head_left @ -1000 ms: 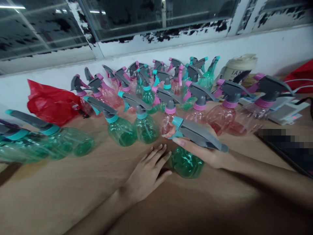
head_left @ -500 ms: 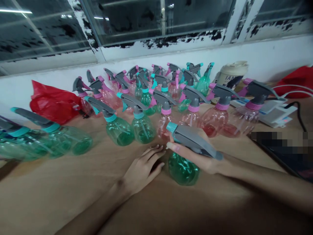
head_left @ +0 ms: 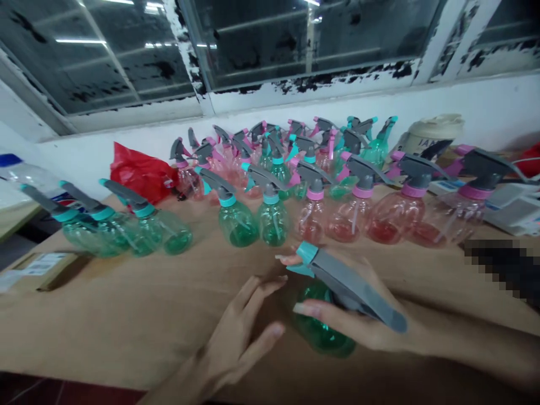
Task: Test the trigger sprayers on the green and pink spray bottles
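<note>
My right hand [head_left: 375,336] is wrapped round a green spray bottle [head_left: 324,336] with a grey and turquoise trigger head, its nozzle pointing away to the upper left. The thumb lies along the bottle's near side. Close by on the left, my left hand [head_left: 240,332] is open, fingers apart, not touching the bottle. Beyond both hands stands a row of similar bottles, among them a green spray bottle [head_left: 238,226] and a pink spray bottle [head_left: 311,218]. Several green spray bottles [head_left: 169,230] stand together at the left. Behind the row, more pink and green ones crowd near the wall.
A red plastic bag [head_left: 141,177] lies at the back left. Near the left edge are a flat cardboard box [head_left: 50,264] and a clear bottle with a blue cap [head_left: 10,160]. A white tub [head_left: 434,135] and a white box-like device [head_left: 512,211] are on the right.
The view has shifted left, showing more of the table's left end. My right hand and its spray bottle are lower in view. My left hand's fingers and thumb have spread wider.
</note>
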